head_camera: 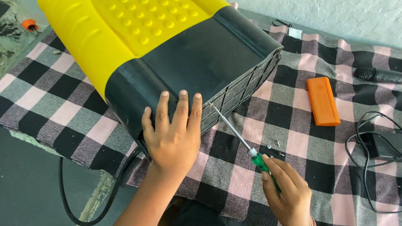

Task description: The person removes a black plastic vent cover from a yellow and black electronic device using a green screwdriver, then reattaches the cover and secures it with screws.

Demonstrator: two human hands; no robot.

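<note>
Your left hand (171, 136) lies flat, fingers spread, on the yellow-and-black sprayer tank (163, 42). Your right hand (286, 193) is clamped on the green screwdriver (244, 143), tip at the tank's ribbed base; loose screws (276, 145) on the checked cloth (316, 165) suggest the base is partly unfastened.

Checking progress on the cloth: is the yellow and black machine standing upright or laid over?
Laid over: the yellow and black machine lies on the checked cloth, its grilled end sideways.

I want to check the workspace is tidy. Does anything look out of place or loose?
Yes. A few small screws lie loose on the checked cloth near the screwdriver, easy to lose. The black cable hangs off the edge.
</note>
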